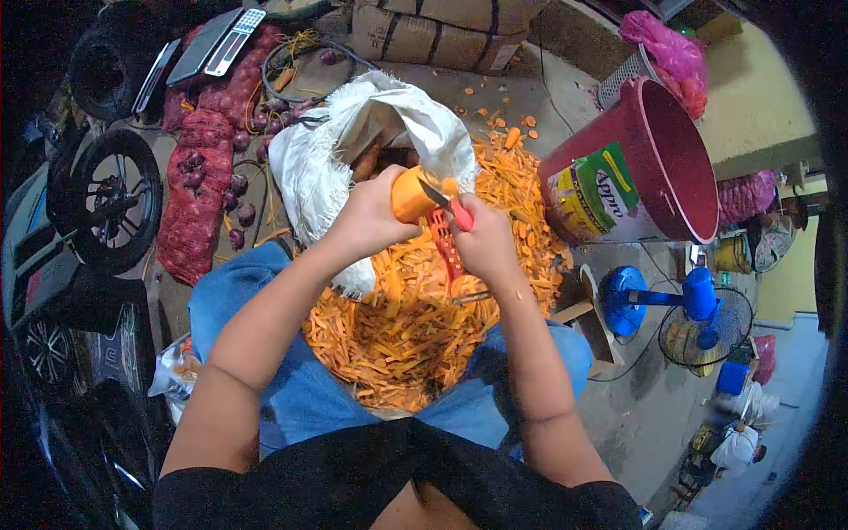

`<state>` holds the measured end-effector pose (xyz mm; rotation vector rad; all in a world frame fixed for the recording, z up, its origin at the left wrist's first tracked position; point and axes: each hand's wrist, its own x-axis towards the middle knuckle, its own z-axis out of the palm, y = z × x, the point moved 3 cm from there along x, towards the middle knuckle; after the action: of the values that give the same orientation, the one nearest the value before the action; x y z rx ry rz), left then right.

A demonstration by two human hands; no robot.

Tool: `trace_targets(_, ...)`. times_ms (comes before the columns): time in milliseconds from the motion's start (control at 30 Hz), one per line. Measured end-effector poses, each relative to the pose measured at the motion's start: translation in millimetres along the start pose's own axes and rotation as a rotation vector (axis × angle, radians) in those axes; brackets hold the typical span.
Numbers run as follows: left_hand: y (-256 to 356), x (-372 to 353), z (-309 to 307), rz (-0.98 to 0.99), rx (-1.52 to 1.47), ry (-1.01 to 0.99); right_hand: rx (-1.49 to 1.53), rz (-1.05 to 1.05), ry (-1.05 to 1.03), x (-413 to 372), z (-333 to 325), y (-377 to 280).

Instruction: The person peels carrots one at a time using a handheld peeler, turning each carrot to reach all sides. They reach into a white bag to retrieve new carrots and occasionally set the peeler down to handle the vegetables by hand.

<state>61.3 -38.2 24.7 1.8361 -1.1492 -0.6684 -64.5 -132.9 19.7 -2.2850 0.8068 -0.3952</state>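
Observation:
My left hand [375, 216] is closed around a thick peeled carrot [410, 196], held up over the peelings. In my right hand [486, 243] is a small knife [461, 215] with a red handle, its blade against the carrot's end. Just below the knife shows a red perforated plastic piece [445, 243]; most of it is hidden. A white woven sack [305, 172] stands open beyond my left hand, with dark, unpeeled-looking carrots [369, 161] inside. Orange peelings [380, 340] are heaped between my legs and to the right of the sack.
A large red bucket [676, 155] leans to the right of the heap. Red net bags of onions [199, 194] lie at left, near a scale [234, 40] and a motorcycle wheel [115, 190]. A blue fan [698, 296] and a distant person [735, 449] are at right.

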Motion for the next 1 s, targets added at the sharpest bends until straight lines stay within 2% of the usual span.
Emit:
trace_targets(200, 7.8, -2.4, 3.9, -0.016, -0.023, -0.064, -0.058, -0.06, -0.023, -2.9, -3.7, -1.8)
trace_targets(300, 6.1, -1.4, 2.8, 0.042, 0.02, -0.148, -0.082, -0.087, -0.015, -3.2, -1.8, 3.0)
trace_targets(367, 6.7, -2.6, 2.1, 0.198, 0.025, -0.183, -0.1, -0.108, -0.003, -3.5, -1.5, 2.8)
trace_targets(400, 4.9, -3.2, 2.5, 0.198, 0.025, -0.184, -0.072, -0.126, 0.002, -4.1, -1.5, 1.8)
trace_targets(467, 5.2, -5.4, 3.8, 0.27, -0.12, -0.211, -0.05, -0.149, 0.005, -3.4, -2.5, 1.7)
trace_targets(533, 7.9, -11.2, 6.7, 0.252, -0.117, -0.175, 0.079, -0.128, 0.066, 0.1, -4.0, 2.7)
trace_targets(600, 10.5, -13.5, 7.1, 0.23, -0.123, -0.143, 0.054, -0.133, 0.067, -1.0, -1.5, 4.7)
trace_targets(667, 15.5, -13.6, -1.7, 0.247, 0.152, -0.087, -0.113, -0.052, -0.003, 3.1, 11.7, 19.0)
trace_targets(700, 18.7, -17.3, 1.0, 0.448, 0.187, -0.152, -0.015, 0.195, -0.064, 7.4, 14.7, 24.7)
trace_targets(733, 28.8, -25.8, 4.0, 0.448, 0.189, -0.155, -0.012, 0.197, -0.063, 13.2, 24.1, 50.6)
trace_targets(767, 48.7, -40.2, 11.6, 0.518, 0.035, -0.343, -0.069, 0.37, -0.073, 18.2, 42.0, 102.0)
trace_targets(800, 59.2, -50.3, 15.4, 0.58, -0.124, -0.528, -0.128, 0.543, -0.087, 18.7, 46.0, 111.9)
trace_targets(833, 55.3, -46.6, 11.3, 0.576, -0.121, -0.527, -0.125, 0.54, -0.089, 18.5, 53.3, 115.7)
trace_targets(900, 40.4, -33.5, -1.6, 0.409, -0.092, -0.345, -0.036, 0.477, -0.278, 12.8, 73.8, 110.7)
trace_targets(933, 37.5, -33.8, -3.8, 0.406, -0.091, -0.345, -0.034, 0.477, -0.281, 10.0, 88.4, 116.4)
trace_targets(1000, 33.4, -30.3, -7.7, 0.339, -0.218, -0.284, 0.379, 0.316, -0.249, 8.7, 118.4, 126.5)
